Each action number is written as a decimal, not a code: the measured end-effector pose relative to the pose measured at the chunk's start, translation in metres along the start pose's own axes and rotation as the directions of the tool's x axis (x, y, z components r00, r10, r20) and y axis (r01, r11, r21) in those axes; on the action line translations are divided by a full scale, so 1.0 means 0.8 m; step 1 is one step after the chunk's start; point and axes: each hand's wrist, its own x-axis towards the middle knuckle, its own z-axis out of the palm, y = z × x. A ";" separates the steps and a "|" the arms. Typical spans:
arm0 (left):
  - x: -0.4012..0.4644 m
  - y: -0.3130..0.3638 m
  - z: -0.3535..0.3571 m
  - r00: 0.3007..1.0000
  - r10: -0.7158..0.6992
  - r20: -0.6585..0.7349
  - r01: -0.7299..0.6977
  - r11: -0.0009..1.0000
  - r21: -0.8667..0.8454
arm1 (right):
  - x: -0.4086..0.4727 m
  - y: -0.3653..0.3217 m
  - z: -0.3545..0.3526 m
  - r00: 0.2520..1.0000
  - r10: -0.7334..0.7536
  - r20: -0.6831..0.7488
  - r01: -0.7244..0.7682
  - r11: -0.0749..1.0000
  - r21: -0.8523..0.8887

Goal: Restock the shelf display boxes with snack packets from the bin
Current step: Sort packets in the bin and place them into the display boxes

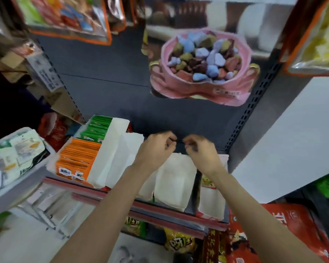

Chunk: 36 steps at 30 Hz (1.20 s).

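Observation:
My left hand (156, 150) and my right hand (201, 150) are raised close together above a row of white display boxes (171, 179) on the shelf. Both are pinched on the ends of a thin dark strand (179, 141) stretched between them; it is too small to identify. To the left, one display box holds upright orange packets (76, 158) and the one behind it holds green packets (97, 128). A grey bin (6, 198) at the left edge contains pale snack packets (10, 158).
A pink bag of coloured candy (203, 67) hangs above the shelf's dark back panel. The shelf's red front rail (160, 207) runs below the boxes. Yellow packs (179, 242) and a red bag (273, 234) sit lower down. A white panel (283, 139) stands to the right.

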 end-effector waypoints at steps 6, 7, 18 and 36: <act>-0.023 -0.103 -0.095 0.985 -0.167 -0.050 0.166 0.986 -0.034 | 0.043 -0.102 0.086 0.990 -0.083 0.112 0.086 0.996 -0.026; -0.025 -0.123 -0.111 0.979 -0.198 -0.053 0.196 0.979 -0.055 | 0.050 -0.121 0.104 0.988 -0.082 0.127 0.086 0.996 -0.024; -0.056 -0.336 -0.273 0.929 -0.369 0.024 0.370 0.926 -0.081 | 0.123 -0.322 0.311 0.945 -0.131 0.300 0.150 0.988 -0.043; -0.173 -0.575 -0.409 0.724 -0.687 -0.061 0.674 0.685 0.277 | 0.170 -0.454 0.542 0.739 -0.153 0.656 0.246 0.968 -0.051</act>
